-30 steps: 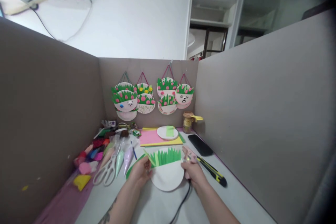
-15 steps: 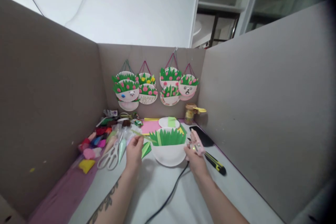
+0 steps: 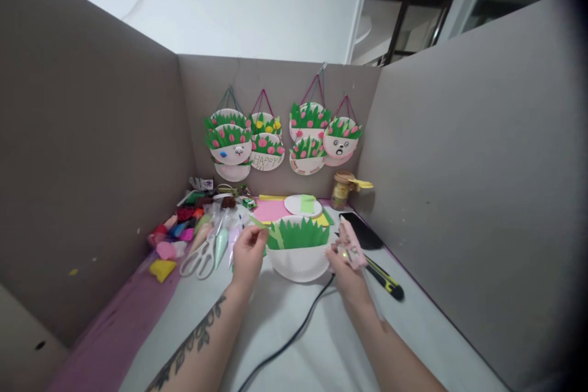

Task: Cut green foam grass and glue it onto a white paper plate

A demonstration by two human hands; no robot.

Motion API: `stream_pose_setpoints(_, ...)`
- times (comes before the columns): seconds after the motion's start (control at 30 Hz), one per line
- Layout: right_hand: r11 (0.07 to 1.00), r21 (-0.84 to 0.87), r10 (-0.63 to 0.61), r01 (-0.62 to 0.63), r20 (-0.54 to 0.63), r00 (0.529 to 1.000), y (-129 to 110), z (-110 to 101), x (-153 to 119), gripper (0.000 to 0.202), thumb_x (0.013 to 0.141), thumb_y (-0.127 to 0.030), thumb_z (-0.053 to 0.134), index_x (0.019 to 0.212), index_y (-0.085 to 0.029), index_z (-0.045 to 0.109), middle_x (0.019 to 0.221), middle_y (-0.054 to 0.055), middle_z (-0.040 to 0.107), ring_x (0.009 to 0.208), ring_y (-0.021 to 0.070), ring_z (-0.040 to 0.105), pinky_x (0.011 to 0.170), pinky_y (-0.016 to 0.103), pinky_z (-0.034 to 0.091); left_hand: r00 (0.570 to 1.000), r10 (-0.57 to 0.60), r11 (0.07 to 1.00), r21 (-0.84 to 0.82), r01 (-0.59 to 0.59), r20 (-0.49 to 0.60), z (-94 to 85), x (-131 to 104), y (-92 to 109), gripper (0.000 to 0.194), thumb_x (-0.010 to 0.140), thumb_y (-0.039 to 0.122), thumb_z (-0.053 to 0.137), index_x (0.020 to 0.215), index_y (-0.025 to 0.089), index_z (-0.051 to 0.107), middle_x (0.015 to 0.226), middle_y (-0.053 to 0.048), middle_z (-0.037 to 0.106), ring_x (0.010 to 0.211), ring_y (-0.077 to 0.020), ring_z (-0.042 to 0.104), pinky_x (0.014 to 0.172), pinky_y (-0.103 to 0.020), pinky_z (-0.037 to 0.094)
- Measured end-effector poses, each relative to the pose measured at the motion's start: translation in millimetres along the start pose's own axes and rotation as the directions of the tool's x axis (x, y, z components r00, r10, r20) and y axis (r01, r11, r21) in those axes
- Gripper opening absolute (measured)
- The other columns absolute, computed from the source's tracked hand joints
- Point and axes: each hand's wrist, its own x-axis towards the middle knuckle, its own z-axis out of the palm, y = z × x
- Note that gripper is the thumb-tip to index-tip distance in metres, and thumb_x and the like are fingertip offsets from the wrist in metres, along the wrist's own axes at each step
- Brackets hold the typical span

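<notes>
Near the middle of the table, a white paper-plate pocket (image 3: 299,264) stands with green paper grass (image 3: 303,234) rising from it. My left hand (image 3: 250,251) is closed in a pinch on a light green paper strip (image 3: 258,222), at the plate's left edge. At the plate's right edge is my right hand (image 3: 348,272), its fingers wrapped round a pink glue gun (image 3: 353,246) with a small light on it; the fingertips also meet the plate's rim. A black cord (image 3: 298,331) runs from the gun side toward the front.
White scissors (image 3: 199,259), piping bags and colored clay or paper pieces (image 3: 168,250) lie at left. A cutter (image 3: 386,278), black phone (image 3: 361,229) and jar (image 3: 340,191) are at right. Decorated plates (image 3: 230,146) hang on the back panel. A white plate (image 3: 294,205) lies behind.
My left hand has moved right, bringing the strip closer to the grass at the plate's left side. The camera view has shifted slightly.
</notes>
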Motion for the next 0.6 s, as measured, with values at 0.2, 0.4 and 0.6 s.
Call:
stream_pose_setpoints(0.2,0.999,0.014,-0.05,0.05,0.053,0.997,-11,3,-6,0.059,0.067,-0.039,0.078,0.12,-0.021,0.061,0.096,0.003,0.066,0.082,0.0183,0.063,0.072,0.028,0.053,0.991,0.088,0.989,0.107,-0.099,0.101,6.5,-7,10,0.021,0.085,0.035,0.06,0.072,0.019,0.064,0.074,-0.002,0.059,0.069,-0.0145,0.052,0.063,-0.025,0.041)
stream_pose_setpoints(0.4,0.992,-0.029,-0.123,0.126,0.101,0.987,-26,8,-13,0.071,0.07,-0.036,0.076,0.136,-0.028,0.05,0.096,0.001,0.063,0.085,0.0182,0.061,0.081,0.034,0.052,0.986,0.089,0.982,0.152,-0.11,0.139,10.8,-12,9,0.019,0.085,0.033,0.058,0.074,0.019,0.065,0.076,-0.002,0.061,0.07,-0.0146,0.053,0.062,-0.025,0.041)
stream_pose_setpoints(0.6,0.989,-0.049,-0.135,0.14,0.088,0.987,-25,7,-15,0.066,0.07,-0.041,0.077,0.13,-0.024,0.056,0.098,0.003,0.065,0.087,0.0189,0.062,0.081,0.03,0.052,0.987,0.06,0.98,0.179,-0.087,0.151,11.3,-12,9,0.02,0.086,0.034,0.056,0.076,0.019,0.064,0.079,-0.003,0.061,0.073,-0.0156,0.054,0.065,-0.026,0.041)
